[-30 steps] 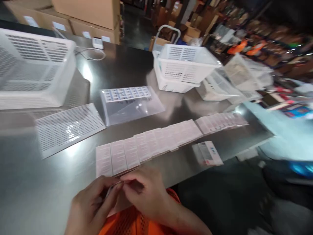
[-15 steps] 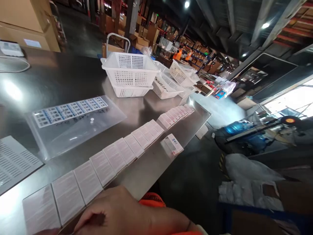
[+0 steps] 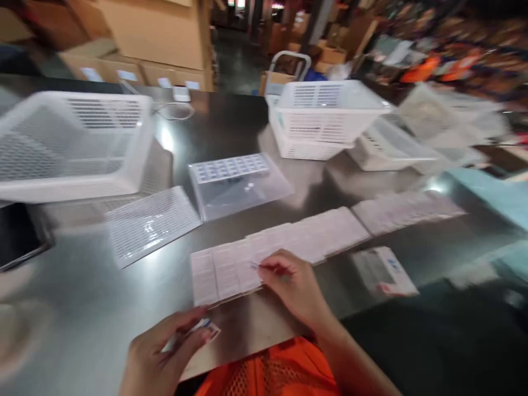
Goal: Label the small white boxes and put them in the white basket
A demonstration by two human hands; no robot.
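Note:
My left hand (image 3: 165, 346) is closed around a small white label piece (image 3: 212, 330) with blue print, just off the near left end of a row of pale flat boxes (image 3: 235, 269). Over the middle of that row, my right hand (image 3: 291, 280) pinches a small label (image 3: 254, 266) with a trace of blue, its thumb and forefinger together. Motion blur hides whether this label touches a box. A clear-and-white box (image 3: 388, 272) with blue and red marks lies right of my right hand, near the table edge.
A sheet of blue labels (image 3: 231, 168) lies on a clear plastic bag (image 3: 247, 192). Beside it is a white sheet with rows of lines (image 3: 152, 225). White baskets (image 3: 325, 118) stand at the back, another basket (image 3: 74, 148) at left, above a dark phone-like device (image 3: 20, 234).
My view has swung left, bringing the left basket and dark device into sight. Both hands now show with small labels; before, one hand was visible low over the near boxes.

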